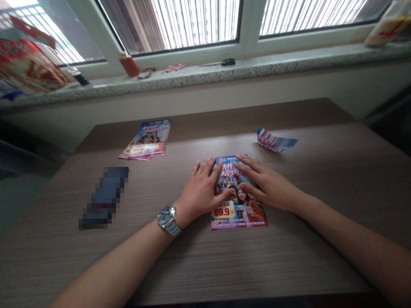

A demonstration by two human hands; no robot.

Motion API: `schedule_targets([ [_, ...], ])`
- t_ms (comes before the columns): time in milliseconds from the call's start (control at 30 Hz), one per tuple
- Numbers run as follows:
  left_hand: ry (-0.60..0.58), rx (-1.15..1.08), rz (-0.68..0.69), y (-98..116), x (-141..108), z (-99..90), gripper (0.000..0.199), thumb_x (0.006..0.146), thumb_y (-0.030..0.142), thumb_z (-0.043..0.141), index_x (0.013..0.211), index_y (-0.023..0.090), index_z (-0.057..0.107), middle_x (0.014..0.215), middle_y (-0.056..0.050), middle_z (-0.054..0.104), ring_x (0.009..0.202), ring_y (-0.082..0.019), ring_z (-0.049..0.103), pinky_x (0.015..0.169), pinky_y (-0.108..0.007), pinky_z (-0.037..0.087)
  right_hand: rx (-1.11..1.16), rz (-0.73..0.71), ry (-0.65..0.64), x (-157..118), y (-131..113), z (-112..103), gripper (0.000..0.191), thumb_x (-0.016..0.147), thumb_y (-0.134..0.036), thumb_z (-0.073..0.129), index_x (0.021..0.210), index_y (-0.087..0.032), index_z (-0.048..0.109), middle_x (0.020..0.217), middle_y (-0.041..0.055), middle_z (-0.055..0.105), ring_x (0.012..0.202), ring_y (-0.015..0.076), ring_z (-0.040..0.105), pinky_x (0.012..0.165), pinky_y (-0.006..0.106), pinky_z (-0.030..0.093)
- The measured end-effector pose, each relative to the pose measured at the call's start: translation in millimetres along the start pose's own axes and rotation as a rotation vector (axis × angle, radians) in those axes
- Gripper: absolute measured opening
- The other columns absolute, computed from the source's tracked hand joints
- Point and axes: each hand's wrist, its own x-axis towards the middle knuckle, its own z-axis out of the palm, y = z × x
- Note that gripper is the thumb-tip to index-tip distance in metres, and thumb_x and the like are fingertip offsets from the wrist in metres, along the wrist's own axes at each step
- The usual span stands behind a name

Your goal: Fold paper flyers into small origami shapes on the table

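A colourful printed flyer (239,214) lies flat on the wooden table, with "89.9" printed near its lower left. My left hand (202,186) rests across the flyer's left edge, fingers apart and thumb pointing inward. On the right side of the same sheet, my right hand (265,182) lies with its fingers spread. Between them the thumbs come close without touching. Both hands cover parts of the print. Beyond my right hand sits a folded flyer (274,142), partly raised off the tabletop.
A stack of flyers (149,139) lies at the back left of the table (180,273). Nearer, a dark phone-like object (105,196) is blurred out. Along the granite windowsill (192,79) are a red snack bag (28,64), a reddish box (129,65) and a screwdriver-like tool (227,62).
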Motion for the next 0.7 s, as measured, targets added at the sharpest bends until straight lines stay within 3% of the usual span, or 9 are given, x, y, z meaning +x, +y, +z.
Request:
schedule_targets([
  [67, -0.003, -0.006, 0.011, 5, 0, 0.7, 0.084, 0.094, 0.07, 0.048, 0.156, 0.016, 0.032, 0.164, -0.02, 0.031, 0.153, -0.033, 0.028, 0.127, -0.055, 0.018, -0.049, 0.024, -0.002, 2, 2, 5, 0.062, 0.105, -0.045, 0.042, 0.159, -0.017, 0.033, 0.169, 0.0169, 0.024, 0.155, 0.0308, 0.023, 0.125, 0.055, 0.026],
  [200, -0.02, -0.012, 0.001, 9, -1, 2.6, 0.083, 0.096, 0.07, 0.046, 0.157, 0.016, 0.03, 0.165, -0.02, 0.028, 0.155, -0.033, 0.024, 0.127, -0.056, 0.018, -0.117, 0.048, -0.047, 2, 7, 14, 0.064, 0.105, -0.051, 0.038, 0.159, -0.018, 0.033, 0.168, 0.0169, 0.024, 0.155, 0.0297, 0.022, 0.125, 0.054, 0.024],
  [467, -0.012, -0.028, -0.002, 7, -2, 5.5, 0.083, 0.097, 0.07, 0.044, 0.159, 0.018, 0.025, 0.167, -0.018, 0.026, 0.156, -0.032, 0.022, 0.127, -0.057, 0.017, -0.14, 0.093, 0.009, -2, 11, 20, 0.064, 0.103, -0.053, 0.044, 0.161, -0.033, 0.028, 0.171, 0.0069, 0.018, 0.156, 0.0301, 0.021, 0.124, 0.055, 0.027],
  [700, -0.031, -0.041, 0.012, 4, -3, 5.1, 0.078, 0.099, 0.066, 0.041, 0.159, 0.018, 0.025, 0.168, -0.016, 0.022, 0.157, -0.03, 0.018, 0.128, -0.056, 0.015, -0.152, 0.104, -0.022, -1, 11, 19, 0.063, 0.103, -0.054, 0.042, 0.16, -0.029, 0.033, 0.17, 0.01, 0.018, 0.155, 0.0318, 0.022, 0.124, 0.056, 0.028],
])
